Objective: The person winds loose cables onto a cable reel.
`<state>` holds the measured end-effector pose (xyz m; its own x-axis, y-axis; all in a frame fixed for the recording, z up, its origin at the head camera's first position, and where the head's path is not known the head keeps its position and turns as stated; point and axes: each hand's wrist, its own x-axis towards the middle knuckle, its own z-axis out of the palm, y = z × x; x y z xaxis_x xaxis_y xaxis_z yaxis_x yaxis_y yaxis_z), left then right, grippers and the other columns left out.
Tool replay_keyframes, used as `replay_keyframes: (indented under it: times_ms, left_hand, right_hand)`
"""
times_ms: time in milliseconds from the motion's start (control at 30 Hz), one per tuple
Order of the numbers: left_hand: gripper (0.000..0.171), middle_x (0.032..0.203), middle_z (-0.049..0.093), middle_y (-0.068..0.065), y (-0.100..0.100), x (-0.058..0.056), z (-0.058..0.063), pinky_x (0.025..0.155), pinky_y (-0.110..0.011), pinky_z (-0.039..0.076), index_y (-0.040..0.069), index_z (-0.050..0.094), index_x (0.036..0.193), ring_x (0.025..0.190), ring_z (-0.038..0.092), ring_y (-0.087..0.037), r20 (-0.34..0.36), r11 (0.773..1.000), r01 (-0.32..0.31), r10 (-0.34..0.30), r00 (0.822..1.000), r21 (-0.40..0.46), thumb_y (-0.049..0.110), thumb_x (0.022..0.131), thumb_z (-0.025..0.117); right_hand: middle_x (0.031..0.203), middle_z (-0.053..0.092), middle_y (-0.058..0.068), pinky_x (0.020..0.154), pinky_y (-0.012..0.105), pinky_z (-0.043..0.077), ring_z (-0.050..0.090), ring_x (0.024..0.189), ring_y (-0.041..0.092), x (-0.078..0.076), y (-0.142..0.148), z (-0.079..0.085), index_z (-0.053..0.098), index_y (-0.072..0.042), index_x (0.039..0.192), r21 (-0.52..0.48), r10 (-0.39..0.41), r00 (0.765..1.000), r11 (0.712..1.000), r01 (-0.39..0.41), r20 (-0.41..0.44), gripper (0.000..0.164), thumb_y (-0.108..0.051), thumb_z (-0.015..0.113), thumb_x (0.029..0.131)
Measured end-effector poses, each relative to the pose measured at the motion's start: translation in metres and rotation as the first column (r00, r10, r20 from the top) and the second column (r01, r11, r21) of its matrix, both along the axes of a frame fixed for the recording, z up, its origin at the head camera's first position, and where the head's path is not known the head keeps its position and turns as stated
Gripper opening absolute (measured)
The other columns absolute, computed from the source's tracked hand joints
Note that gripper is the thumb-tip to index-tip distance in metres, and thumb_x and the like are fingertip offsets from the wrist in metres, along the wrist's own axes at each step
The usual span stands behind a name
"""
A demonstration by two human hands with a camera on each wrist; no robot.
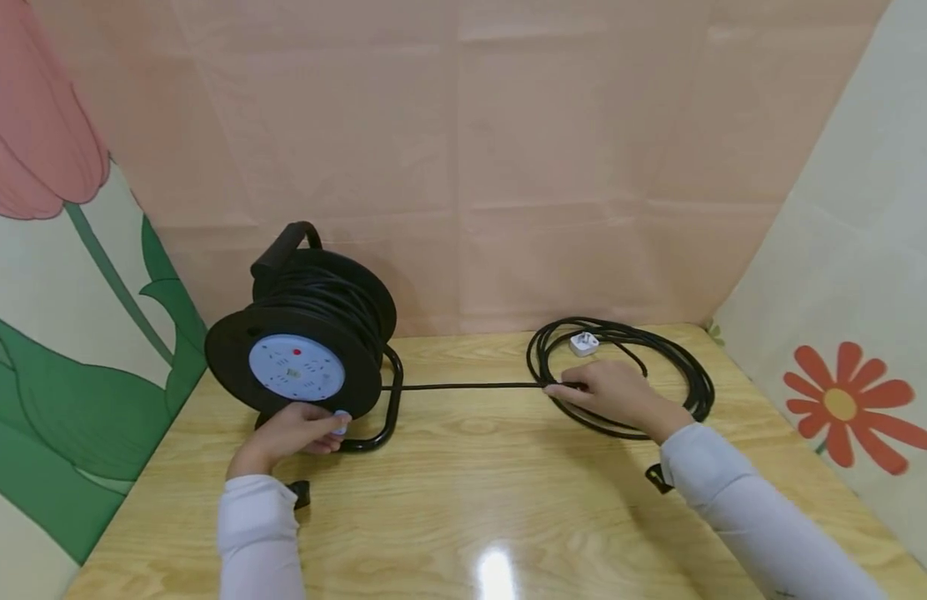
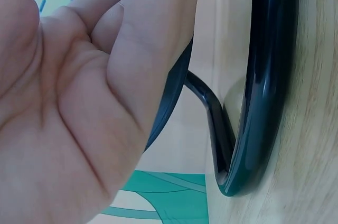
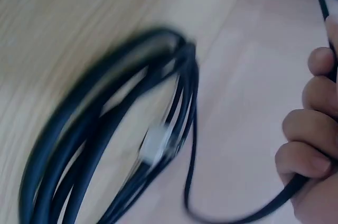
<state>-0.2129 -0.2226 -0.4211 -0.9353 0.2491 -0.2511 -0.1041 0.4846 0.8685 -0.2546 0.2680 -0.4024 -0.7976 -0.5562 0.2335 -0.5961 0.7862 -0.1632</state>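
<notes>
A black cable reel [image 1: 324,300] with a pale blue socket panel [image 1: 298,367] stands at the left of the head view, cable wound round its drum. My left hand [image 1: 302,432] pinches the small pale knob [image 1: 342,422] at the lower edge of the reel's front disc. In the left wrist view the palm [image 2: 79,108] fills the left side, and its fingertips are out of sight. To the right, my right hand [image 1: 613,393] grips the black cable [image 1: 471,386], which runs taut to the reel. In the right wrist view curled fingers [image 3: 311,121] wrap the cable.
A loose coil of black cable [image 1: 699,383] lies on the wooden table [image 1: 448,508] around and beneath the right hand. A white plug [image 1: 583,343] rests within it. The reel's black tubular stand [image 2: 269,76] touches the table. A pink backdrop [image 1: 463,167] rises behind.
</notes>
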Motion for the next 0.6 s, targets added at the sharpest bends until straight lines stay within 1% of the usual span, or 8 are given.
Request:
replay_keyframes:
  times_ms: [33,100,200,367,400,467,533,600]
  left_hand:
    - [0.048,0.097,0.072,-0.014,0.0,0.0,0.0,0.08,-0.037,0.06,-0.01,0.069,0.107,0.086,0.07,-0.021,0.001,1.0,-0.002,0.002,1.0,0.002,0.036,0.096,0.068]
    - [0.047,0.097,0.072,-0.015,-0.001,-0.001,0.0,0.08,-0.037,0.06,-0.01,0.069,0.106,0.085,0.07,-0.021,0.002,1.0,-0.001,0.001,1.0,0.005,0.036,0.097,0.068]
    - [0.046,0.097,0.072,-0.015,-0.003,-0.002,-0.001,0.08,-0.037,0.06,-0.011,0.069,0.106,0.085,0.07,-0.021,0.003,1.0,0.004,-0.004,1.0,0.018,0.035,0.098,0.067]
    - [0.047,0.097,0.072,-0.015,-0.008,-0.003,-0.005,0.081,-0.038,0.059,-0.01,0.069,0.105,0.086,0.07,-0.022,-0.002,0.999,0.005,-0.005,1.0,0.034,0.036,0.098,0.066]
    - [0.047,0.097,0.072,-0.015,-0.01,-0.003,-0.005,0.08,-0.038,0.06,-0.01,0.069,0.105,0.086,0.07,-0.021,-0.004,0.999,0.005,-0.004,1.0,0.033,0.036,0.098,0.066]
    - [0.047,0.097,0.072,-0.015,-0.012,-0.002,-0.006,0.08,-0.036,0.06,-0.01,0.069,0.104,0.086,0.07,-0.021,-0.003,0.999,0.007,-0.007,1.0,0.032,0.036,0.099,0.065]
    - [0.046,0.098,0.072,-0.014,-0.014,-0.002,-0.007,0.08,-0.035,0.059,-0.01,0.069,0.104,0.087,0.07,-0.022,0.0,0.999,0.012,-0.013,1.0,0.035,0.036,0.099,0.065]
    - [0.046,0.098,0.072,-0.014,-0.016,-0.002,-0.008,0.08,-0.035,0.059,-0.01,0.069,0.104,0.087,0.07,-0.022,0.002,0.999,0.015,-0.015,1.0,0.037,0.036,0.099,0.065]
  right_hand:
    - [0.054,0.043,-0.016,0.047,0.025,0.033,0.034,0.046,0.0,-0.001,0.008,0.001,0.059,-0.024,0.067,-0.007,-0.002,1.0,1.0,0.002,-0.025,0.041,-0.052,0.061,0.097]
    - [0.051,0.028,-0.016,0.046,0.024,0.025,0.025,0.045,0.001,-0.002,0.02,0.004,0.042,-0.025,0.06,-0.016,-0.003,0.997,1.0,0.002,-0.081,0.049,-0.05,0.065,0.095]
    - [0.052,0.021,-0.02,0.045,0.022,0.023,0.02,0.045,-0.001,-0.003,0.033,0.009,0.037,-0.028,0.059,-0.035,-0.004,0.992,0.999,0.0,-0.123,0.051,-0.05,0.069,0.092]
    - [0.053,0.023,-0.018,0.045,0.021,0.022,0.02,0.046,-0.001,-0.005,0.049,0.026,0.039,-0.027,0.057,-0.057,-0.038,0.988,0.998,0.03,-0.152,0.053,-0.05,0.075,0.087]
    - [0.055,0.029,-0.019,0.046,0.021,0.025,0.024,0.047,-0.002,-0.004,0.051,0.03,0.045,-0.026,0.058,-0.077,-0.048,0.987,0.996,0.036,-0.156,0.048,-0.048,0.078,0.086]
    - [0.056,0.032,-0.017,0.046,0.02,0.026,0.025,0.048,-0.002,-0.001,0.055,0.04,0.05,-0.025,0.059,-0.125,-0.057,0.986,0.991,0.038,-0.154,0.044,-0.042,0.082,0.083]
    - [0.058,0.034,-0.017,0.045,0.02,0.028,0.027,0.049,-0.001,0.006,0.056,0.051,0.054,-0.025,0.062,-0.168,-0.04,0.983,0.986,0.009,-0.18,0.039,-0.036,0.087,0.079]
    - [0.06,0.037,-0.018,0.045,0.019,0.03,0.03,0.05,-0.001,0.014,0.053,0.063,0.056,-0.028,0.065,-0.198,0.004,0.976,0.979,-0.049,-0.22,0.036,-0.031,0.09,0.075]
